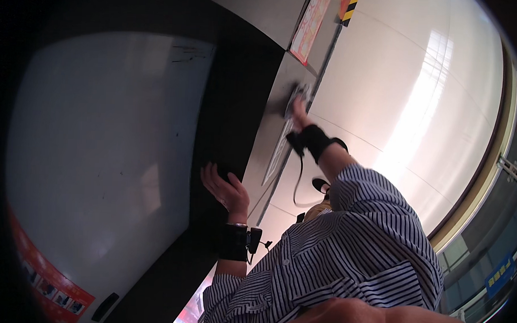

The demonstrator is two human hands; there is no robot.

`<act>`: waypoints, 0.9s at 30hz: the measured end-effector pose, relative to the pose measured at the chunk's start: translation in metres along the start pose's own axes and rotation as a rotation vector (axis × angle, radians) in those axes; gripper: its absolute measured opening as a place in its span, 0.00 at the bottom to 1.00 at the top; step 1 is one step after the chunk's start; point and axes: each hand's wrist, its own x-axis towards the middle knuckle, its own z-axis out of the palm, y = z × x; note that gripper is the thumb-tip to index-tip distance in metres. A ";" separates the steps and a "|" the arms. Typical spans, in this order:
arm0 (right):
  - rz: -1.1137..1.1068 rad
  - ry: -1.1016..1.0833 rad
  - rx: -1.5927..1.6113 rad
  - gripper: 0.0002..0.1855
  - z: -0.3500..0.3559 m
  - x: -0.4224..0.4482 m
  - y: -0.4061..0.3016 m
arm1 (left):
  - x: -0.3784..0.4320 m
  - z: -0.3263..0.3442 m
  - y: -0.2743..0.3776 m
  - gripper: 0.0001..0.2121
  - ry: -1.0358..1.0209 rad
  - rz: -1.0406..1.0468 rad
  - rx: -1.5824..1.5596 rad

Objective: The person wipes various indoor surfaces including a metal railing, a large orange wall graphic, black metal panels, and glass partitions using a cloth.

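Note:
My right hand (300,111), blurred, presses a crumpled grey-white cloth (304,91) against a grey panel (258,155). Just below this hand, a pale slotted vent strip (277,152) runs along the panel. Farther left, my left hand (226,190) is raised with its thumb apart and nothing in it. It is at a broad black frame (226,113); I cannot tell whether the fingers touch it. Beyond the frame lies a large glossy grey surface (110,126) with reflections and small dark marks. Black bands with small devices circle both wrists.
A red printed sheet (310,28) is fixed on the panel, near a black-and-yellow striped strip (351,10). Shiny pale floor tiles (372,80) extend to the right, with a shoe (320,185) on them. A cable (299,180) hangs from my right wrist. Window framing (474,207) curves along the right.

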 end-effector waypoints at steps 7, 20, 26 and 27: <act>0.228 -0.237 0.331 0.18 0.039 -0.096 0.087 | -0.006 0.000 -0.009 0.19 0.020 0.005 0.018; -1.134 0.141 -0.964 0.24 0.107 -0.135 0.049 | -0.011 -0.021 -0.018 0.19 -0.191 0.008 0.303; -0.627 0.229 -0.441 0.15 0.068 -0.003 -0.044 | 0.019 -0.009 0.008 0.20 -0.163 -0.028 0.184; -0.654 0.251 -0.494 0.15 0.071 -0.009 -0.042 | 0.023 -0.007 0.009 0.20 -0.170 -0.021 0.185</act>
